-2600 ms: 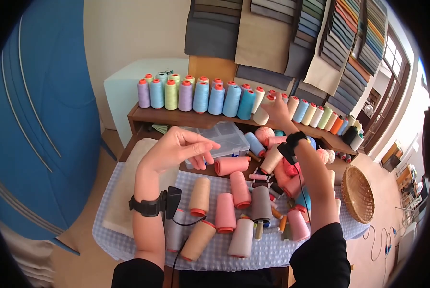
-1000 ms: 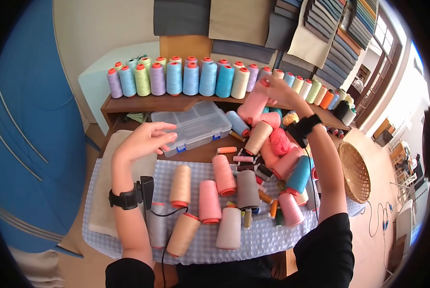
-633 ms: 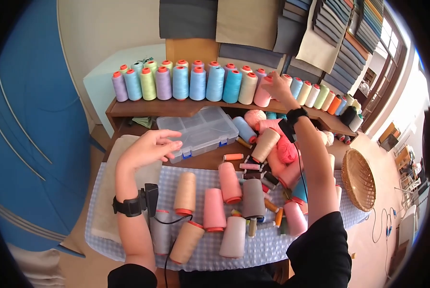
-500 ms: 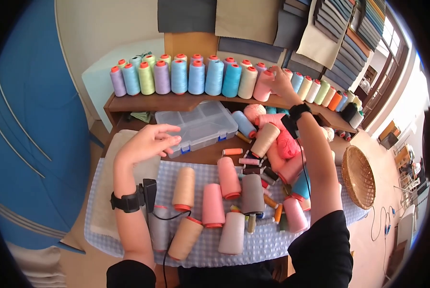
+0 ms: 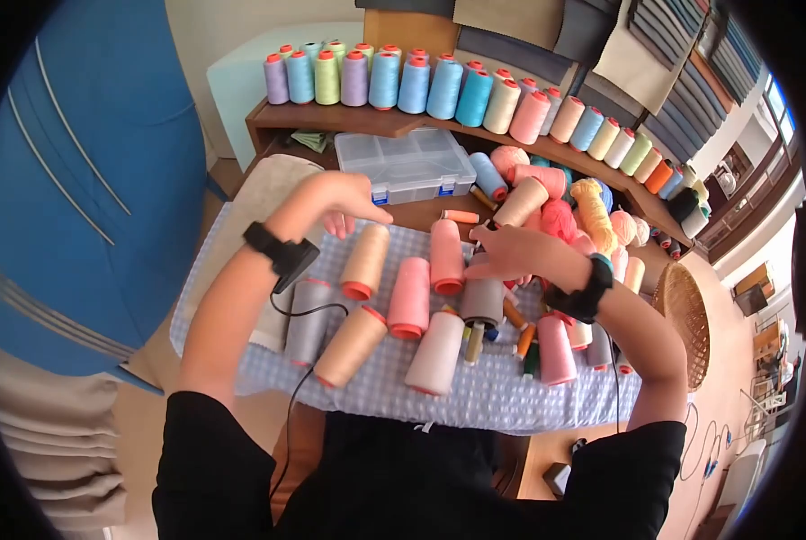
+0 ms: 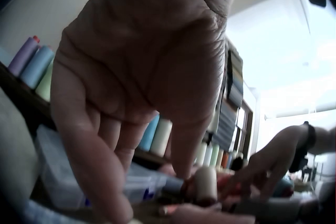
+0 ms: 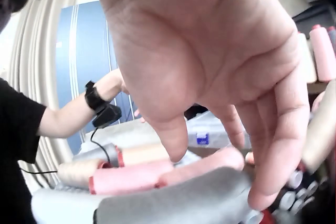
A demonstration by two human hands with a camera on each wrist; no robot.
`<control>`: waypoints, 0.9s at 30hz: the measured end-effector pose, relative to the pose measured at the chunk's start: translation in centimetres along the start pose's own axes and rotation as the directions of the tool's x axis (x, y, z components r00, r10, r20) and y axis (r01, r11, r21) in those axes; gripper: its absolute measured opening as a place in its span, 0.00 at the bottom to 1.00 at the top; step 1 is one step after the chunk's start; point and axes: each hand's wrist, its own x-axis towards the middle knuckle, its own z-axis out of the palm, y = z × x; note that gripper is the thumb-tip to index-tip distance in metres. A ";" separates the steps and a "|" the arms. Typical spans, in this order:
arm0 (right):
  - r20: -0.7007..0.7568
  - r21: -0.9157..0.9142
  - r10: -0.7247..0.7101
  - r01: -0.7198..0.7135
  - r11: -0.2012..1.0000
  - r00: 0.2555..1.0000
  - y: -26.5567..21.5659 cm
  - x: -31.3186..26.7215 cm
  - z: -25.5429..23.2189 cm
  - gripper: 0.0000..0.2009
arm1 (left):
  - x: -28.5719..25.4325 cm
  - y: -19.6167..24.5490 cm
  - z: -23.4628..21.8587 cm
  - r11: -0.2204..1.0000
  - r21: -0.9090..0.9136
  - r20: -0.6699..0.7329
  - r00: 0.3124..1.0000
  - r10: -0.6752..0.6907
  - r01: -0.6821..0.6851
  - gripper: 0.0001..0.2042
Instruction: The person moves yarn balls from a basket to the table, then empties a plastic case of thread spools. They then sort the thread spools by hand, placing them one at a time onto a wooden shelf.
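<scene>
At the near edge: checked cloth [image 5: 502, 405] is draping down; white spool [image 5: 435, 354] and slanted tan spool [image 5: 351, 346] are lying on it.
Grey spool [image 5: 482, 301]: is lying on its side under the right hand, small thread reels [image 5: 515, 315] bunching beside it.
Right hand [image 5: 515, 252]: is reaching over the grey spool, thumb and fingers spreading apart; contact, can't tell.
Left hand [image 5: 331, 198]: is hanging by the far end of another tan spool [image 5: 367, 256], fingers bending loosely, thumb standing apart; contact, can't tell.
Clear box [image 5: 407, 166]: is sitting beyond the left hand, lid down.
Yarn: yellow skein [image 5: 594, 216] is resting right of the box.
Shelf [image 5: 331, 117]: is carrying upright spools, pink spool [image 5: 531, 117] among them.
</scene>
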 end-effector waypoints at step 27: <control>-0.879 0.076 0.079 -0.025 0.997 0.470 22.1 10.8 -14.0 0.30 | 1.1 6.6 1.3 0.861 -0.114 -0.395 0.818 0.418 -0.495 0.38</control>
